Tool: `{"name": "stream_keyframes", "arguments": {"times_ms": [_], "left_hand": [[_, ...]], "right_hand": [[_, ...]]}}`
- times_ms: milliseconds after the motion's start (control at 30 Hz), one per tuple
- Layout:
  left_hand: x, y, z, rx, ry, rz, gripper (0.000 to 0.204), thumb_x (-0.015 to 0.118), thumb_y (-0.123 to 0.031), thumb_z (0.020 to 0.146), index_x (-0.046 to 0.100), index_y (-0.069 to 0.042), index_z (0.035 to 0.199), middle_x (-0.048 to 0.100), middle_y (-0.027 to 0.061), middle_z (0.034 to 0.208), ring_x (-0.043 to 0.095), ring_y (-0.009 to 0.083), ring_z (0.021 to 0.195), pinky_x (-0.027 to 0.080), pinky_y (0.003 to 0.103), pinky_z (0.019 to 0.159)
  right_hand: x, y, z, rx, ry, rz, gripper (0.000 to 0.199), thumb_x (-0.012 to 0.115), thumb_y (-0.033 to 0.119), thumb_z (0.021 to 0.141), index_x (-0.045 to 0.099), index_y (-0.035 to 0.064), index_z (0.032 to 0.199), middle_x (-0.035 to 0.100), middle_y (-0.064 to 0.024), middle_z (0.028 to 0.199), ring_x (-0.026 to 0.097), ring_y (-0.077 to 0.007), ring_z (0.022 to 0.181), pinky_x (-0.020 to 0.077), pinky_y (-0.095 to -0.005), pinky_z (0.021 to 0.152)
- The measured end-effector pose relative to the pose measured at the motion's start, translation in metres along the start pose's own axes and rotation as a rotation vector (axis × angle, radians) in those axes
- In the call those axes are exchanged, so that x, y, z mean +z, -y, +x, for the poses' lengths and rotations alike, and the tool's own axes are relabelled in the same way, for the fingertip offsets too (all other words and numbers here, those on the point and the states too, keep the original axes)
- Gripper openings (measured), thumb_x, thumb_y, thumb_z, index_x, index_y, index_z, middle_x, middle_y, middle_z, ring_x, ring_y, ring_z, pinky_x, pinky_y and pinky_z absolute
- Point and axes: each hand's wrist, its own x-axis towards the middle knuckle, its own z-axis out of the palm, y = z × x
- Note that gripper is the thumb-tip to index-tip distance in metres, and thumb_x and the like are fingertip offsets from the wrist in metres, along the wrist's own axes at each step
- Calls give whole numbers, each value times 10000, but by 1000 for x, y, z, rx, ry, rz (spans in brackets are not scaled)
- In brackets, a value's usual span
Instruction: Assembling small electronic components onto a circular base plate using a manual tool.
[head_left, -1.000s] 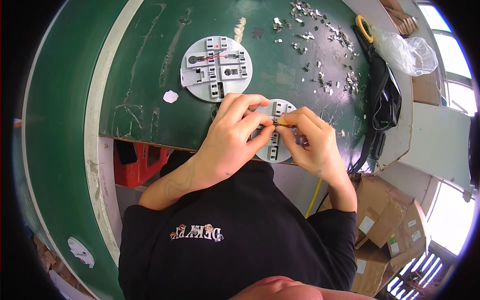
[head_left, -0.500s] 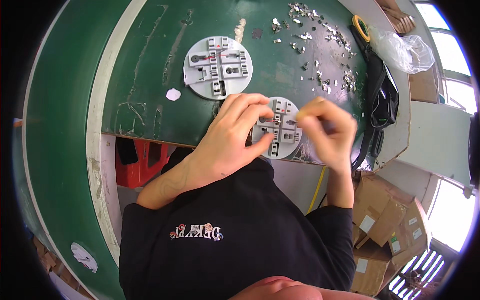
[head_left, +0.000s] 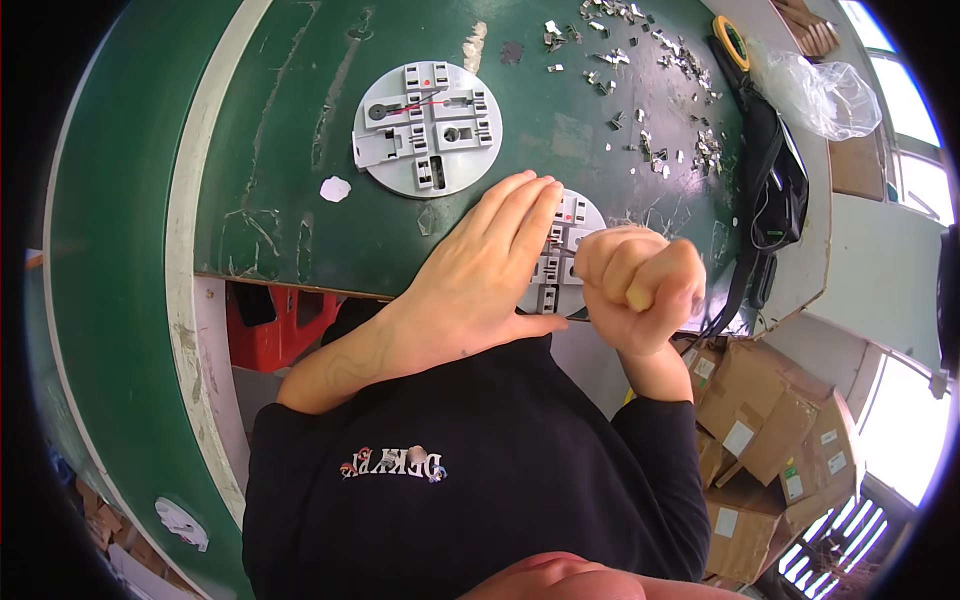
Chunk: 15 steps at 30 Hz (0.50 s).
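Raised since before, my right hand [head_left: 640, 290] fists a yellow tool handle [head_left: 637, 297]; left hand [head_left: 480, 270], fingers flat, presses the grey disc [head_left: 570, 245] on the counter [head_left: 280, 130].

2 round plates [head_left: 428, 128] [head_left: 572, 232] lie on the table [head_left: 280, 150]; metal clips [head_left: 650, 100] scattered behind, boxes [head_left: 770, 420] right.

Round grey plate [head_left: 570, 240], flat at table edge, seemingly slotted

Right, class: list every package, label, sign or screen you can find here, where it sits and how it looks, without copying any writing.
Brown cardboard boxes: stacked on the floor at lower right, flaps partly open.
White rectangular labels: stuck on those boxes' sides.
Clear crumpled plastic bag: upper right, at the green table's far corner.
Signs or screens: none visible.
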Motion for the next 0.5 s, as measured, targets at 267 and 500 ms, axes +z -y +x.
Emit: {"name": "stream_keyframes", "arguments": {"times_ms": [267, 500], "left_hand": [[1, 2, -1, 4, -5, 1, 1038, 866, -241, 636, 300, 61, 1452, 368, 223, 1447, 359, 367, 1355, 337, 443, 1128], [-9, -6, -1, 51, 11, 100, 986, 861, -276, 661, 345, 79, 1423, 409, 241, 1412, 415, 375, 1305, 352, 429, 1109]], "right_hand": [[-10, 0, 9, 42, 54, 25, 365, 379, 331, 1035, 382, 140, 725, 302, 39, 482, 211, -93, 416, 207, -273, 415], [-48, 29, 44, 95, 17, 455, 311, 405, 325, 1012, 485, 115, 798, 299, 49, 488, 217, -66, 413, 203, -238, 413]]}}
